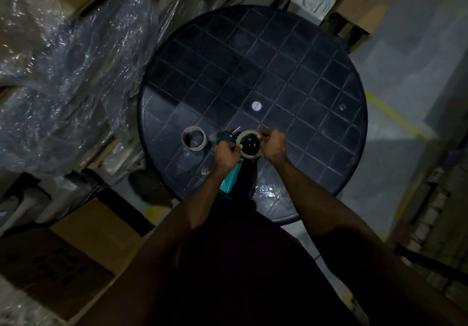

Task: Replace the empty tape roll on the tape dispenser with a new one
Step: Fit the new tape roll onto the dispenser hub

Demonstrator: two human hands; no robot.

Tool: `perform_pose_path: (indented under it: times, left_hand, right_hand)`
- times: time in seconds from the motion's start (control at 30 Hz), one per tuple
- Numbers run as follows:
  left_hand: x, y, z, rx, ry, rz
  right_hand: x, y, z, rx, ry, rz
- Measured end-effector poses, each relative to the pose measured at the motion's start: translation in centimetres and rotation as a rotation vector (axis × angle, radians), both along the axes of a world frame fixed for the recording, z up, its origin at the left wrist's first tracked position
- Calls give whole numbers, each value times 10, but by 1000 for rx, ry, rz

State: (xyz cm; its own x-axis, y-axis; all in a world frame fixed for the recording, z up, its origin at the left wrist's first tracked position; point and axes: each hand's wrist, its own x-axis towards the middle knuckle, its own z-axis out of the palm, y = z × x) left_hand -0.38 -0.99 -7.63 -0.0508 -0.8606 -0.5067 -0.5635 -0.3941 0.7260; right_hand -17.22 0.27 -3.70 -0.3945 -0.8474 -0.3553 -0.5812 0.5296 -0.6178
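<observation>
**Seating the new roll**

We see both hands pinching the roll (pixel 250 145) by its rim, left hand (pixel 226 154) near side, right hand (pixel 273 144) far side, over the dispenser (pixel 231 176) on the counter (pixel 316 77). Empty core (pixel 194 138) lies apart, leftward. We judge the roll light, stiff, slick-faced; grip the outer edges.

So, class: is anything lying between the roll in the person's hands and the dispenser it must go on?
Nothing visible: both hands hold the tape roll right over the dispenser; the other ring lies aside, left.
</observation>
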Motion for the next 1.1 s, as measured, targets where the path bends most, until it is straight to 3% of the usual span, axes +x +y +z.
perform_pose_path:
  times: [0.37,0.67,0.83,1.0,1.1]
  left_hand:
    - [-9,-13,15,-19,-121,-50]
    - [-23,-25,33,1,-221,-122]
    - [-23,-20,29,-20,-234,-63]
    - [-17,-13,31,-16,-210,-34]
    - [-12,-14,30,-7,-192,-73]
  right_hand:
    - [-12,-7,-8,-37,-126,-167]
    - [-23,-17,-22,68,-214,-308]
    - [-18,-18,-19,61,-423,-400]
    - [-2,-12,-17,286,-698,-470]
    - [-6,-3,-27,301,-763,-466]
